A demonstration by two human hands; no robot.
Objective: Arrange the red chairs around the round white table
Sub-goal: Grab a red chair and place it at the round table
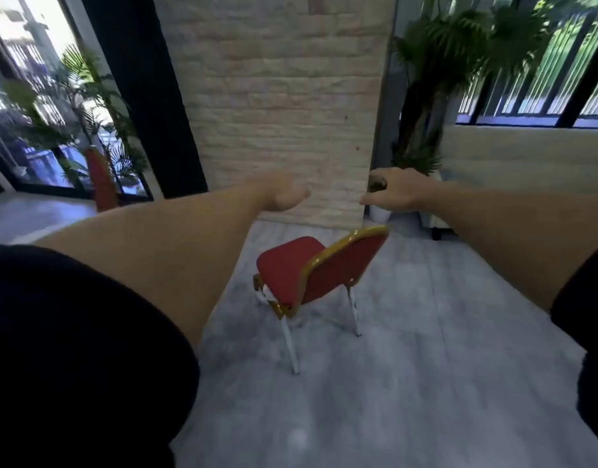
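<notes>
Hands reach out above a red chair [292, 270] on the grey floor [409, 383]; left hand [286, 194] and right hand [397, 192] both empty, each grip loose and touching nothing.

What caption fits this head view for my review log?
Both bare hands, left and right, reach empty toward a red chair standing on the grey floor before a pale brick column.

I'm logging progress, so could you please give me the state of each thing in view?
Red chair: upright on the floor, untouched.
Second red chair: by the window, far left.
Left hand: empty, reaching forward.
Right hand: empty, reaching forward.
Round white table: not in view.
</notes>
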